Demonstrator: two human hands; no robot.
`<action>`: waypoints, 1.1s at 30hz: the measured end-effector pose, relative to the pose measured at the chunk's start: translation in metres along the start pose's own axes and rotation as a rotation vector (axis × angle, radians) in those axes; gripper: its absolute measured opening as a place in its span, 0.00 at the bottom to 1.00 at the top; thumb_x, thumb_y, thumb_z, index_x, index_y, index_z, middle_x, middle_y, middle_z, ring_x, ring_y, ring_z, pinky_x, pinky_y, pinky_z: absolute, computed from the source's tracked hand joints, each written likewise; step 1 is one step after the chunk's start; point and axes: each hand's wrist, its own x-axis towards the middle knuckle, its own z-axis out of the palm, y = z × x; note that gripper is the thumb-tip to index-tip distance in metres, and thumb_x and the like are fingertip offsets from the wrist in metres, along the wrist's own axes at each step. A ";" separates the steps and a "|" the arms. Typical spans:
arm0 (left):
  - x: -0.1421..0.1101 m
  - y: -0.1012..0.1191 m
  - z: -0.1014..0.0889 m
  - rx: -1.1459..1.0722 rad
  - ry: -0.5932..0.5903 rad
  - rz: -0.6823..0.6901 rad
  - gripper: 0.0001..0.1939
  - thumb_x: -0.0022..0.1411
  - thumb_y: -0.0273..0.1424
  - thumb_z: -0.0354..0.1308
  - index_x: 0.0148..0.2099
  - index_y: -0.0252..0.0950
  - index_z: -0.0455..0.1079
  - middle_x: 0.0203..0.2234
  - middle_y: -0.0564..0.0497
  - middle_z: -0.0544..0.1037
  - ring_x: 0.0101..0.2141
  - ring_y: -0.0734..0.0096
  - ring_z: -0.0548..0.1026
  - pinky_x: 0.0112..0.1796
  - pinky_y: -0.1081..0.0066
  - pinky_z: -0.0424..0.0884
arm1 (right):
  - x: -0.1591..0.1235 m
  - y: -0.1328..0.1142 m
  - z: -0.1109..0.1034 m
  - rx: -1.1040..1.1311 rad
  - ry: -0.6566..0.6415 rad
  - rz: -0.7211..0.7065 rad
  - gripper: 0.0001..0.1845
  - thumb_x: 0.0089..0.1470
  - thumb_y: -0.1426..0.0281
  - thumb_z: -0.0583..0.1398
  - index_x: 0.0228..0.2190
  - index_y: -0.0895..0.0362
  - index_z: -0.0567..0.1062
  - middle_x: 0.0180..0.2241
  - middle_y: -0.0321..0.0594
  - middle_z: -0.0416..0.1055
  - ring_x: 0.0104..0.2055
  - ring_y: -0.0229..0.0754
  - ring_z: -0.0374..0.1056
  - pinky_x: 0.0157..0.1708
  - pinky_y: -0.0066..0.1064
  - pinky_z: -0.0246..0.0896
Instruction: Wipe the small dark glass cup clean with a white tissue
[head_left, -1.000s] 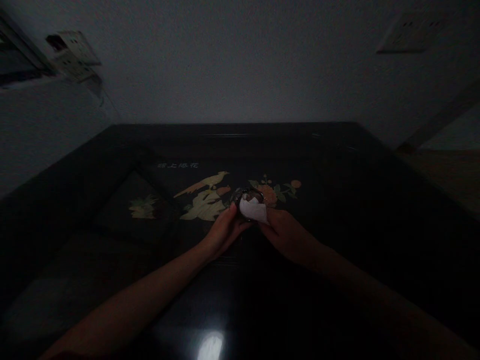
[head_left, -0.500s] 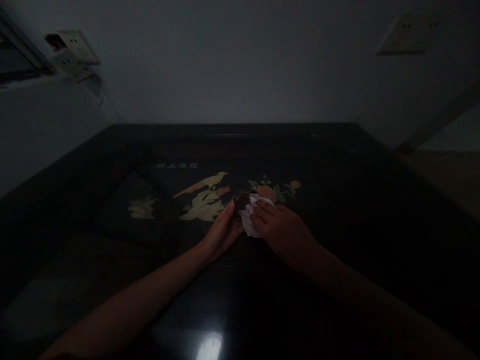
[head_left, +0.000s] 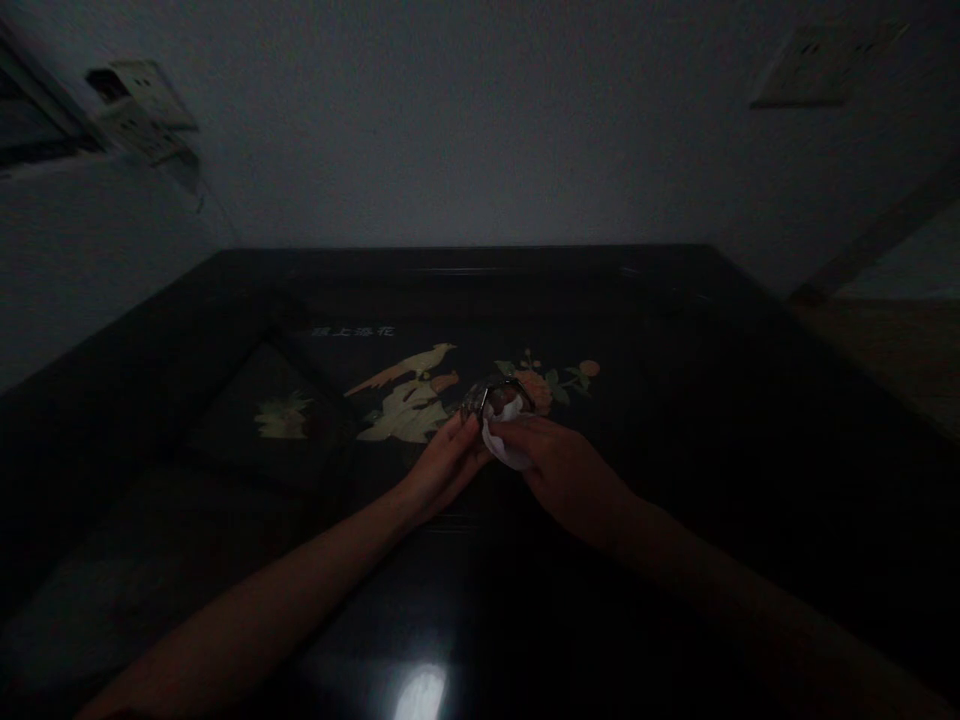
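Tissue [head_left: 508, 457] half-hidden by right hand [head_left: 571, 474], vessel [head_left: 472, 400] murky

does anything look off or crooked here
At upper left, the lower wall socket looks askew against the upper one, beside a dark patch, though it's too dim to be sure. Nothing odd stands out where the left hand holds a clear object and the right hand a white tissue.

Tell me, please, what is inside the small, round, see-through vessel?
A crumpled white tissue, held by the right hand, shows at the mouth of the vessel. Both cover part of it, so the inside beneath cannot be seen.
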 end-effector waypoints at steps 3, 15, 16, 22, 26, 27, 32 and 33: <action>-0.001 -0.001 -0.001 0.010 -0.015 0.001 0.21 0.49 0.38 0.68 0.44 0.34 0.72 0.38 0.47 0.77 0.41 0.65 0.74 0.44 0.67 0.70 | 0.001 -0.002 0.003 0.359 0.079 0.042 0.24 0.52 0.84 0.50 0.47 0.58 0.73 0.44 0.45 0.76 0.47 0.45 0.71 0.47 0.39 0.66; 0.002 0.001 0.000 -0.025 -0.022 0.001 0.23 0.50 0.41 0.66 0.46 0.33 0.72 0.44 0.44 0.77 0.51 0.57 0.71 0.52 0.61 0.65 | -0.001 0.006 0.017 0.085 0.053 -0.032 0.27 0.53 0.85 0.48 0.52 0.57 0.70 0.50 0.47 0.72 0.52 0.46 0.68 0.51 0.41 0.64; 0.002 0.001 0.000 -0.028 -0.023 -0.007 0.24 0.51 0.42 0.66 0.46 0.33 0.72 0.44 0.43 0.77 0.51 0.57 0.70 0.52 0.61 0.65 | -0.001 0.008 0.015 0.008 0.033 -0.052 0.27 0.54 0.84 0.48 0.52 0.57 0.70 0.51 0.47 0.72 0.52 0.46 0.68 0.50 0.40 0.64; 0.004 -0.004 -0.004 -0.045 -0.027 0.026 0.24 0.52 0.42 0.65 0.49 0.34 0.71 0.46 0.42 0.76 0.50 0.56 0.71 0.50 0.61 0.67 | 0.002 0.010 -0.007 -0.466 -0.035 -0.238 0.19 0.58 0.80 0.53 0.48 0.59 0.73 0.51 0.51 0.72 0.57 0.50 0.63 0.56 0.49 0.56; 0.005 -0.005 -0.003 -0.048 -0.045 0.028 0.24 0.55 0.42 0.63 0.51 0.34 0.70 0.47 0.41 0.75 0.51 0.56 0.70 0.51 0.60 0.66 | 0.004 0.008 -0.013 -0.543 -0.079 -0.255 0.16 0.58 0.79 0.54 0.46 0.61 0.75 0.48 0.52 0.73 0.55 0.51 0.65 0.53 0.46 0.61; 0.005 -0.005 -0.002 -0.048 -0.047 0.024 0.24 0.55 0.42 0.62 0.51 0.33 0.70 0.47 0.41 0.75 0.51 0.56 0.70 0.51 0.60 0.66 | 0.004 0.008 -0.012 -0.526 -0.088 -0.242 0.16 0.58 0.79 0.54 0.46 0.62 0.75 0.48 0.52 0.74 0.54 0.51 0.66 0.52 0.45 0.62; 0.001 0.002 0.006 -0.032 -0.008 -0.041 0.23 0.54 0.42 0.63 0.48 0.33 0.71 0.46 0.42 0.76 0.51 0.55 0.70 0.51 0.60 0.66 | 0.001 0.007 0.001 -0.230 -0.065 -0.112 0.24 0.54 0.84 0.50 0.49 0.61 0.72 0.48 0.49 0.74 0.51 0.46 0.69 0.50 0.39 0.65; 0.000 0.002 0.006 -0.027 -0.007 -0.047 0.23 0.54 0.42 0.63 0.47 0.33 0.71 0.45 0.42 0.76 0.51 0.55 0.70 0.51 0.60 0.66 | 0.001 0.006 0.004 -0.146 -0.044 -0.080 0.25 0.53 0.85 0.49 0.50 0.61 0.72 0.49 0.49 0.73 0.51 0.45 0.68 0.51 0.39 0.64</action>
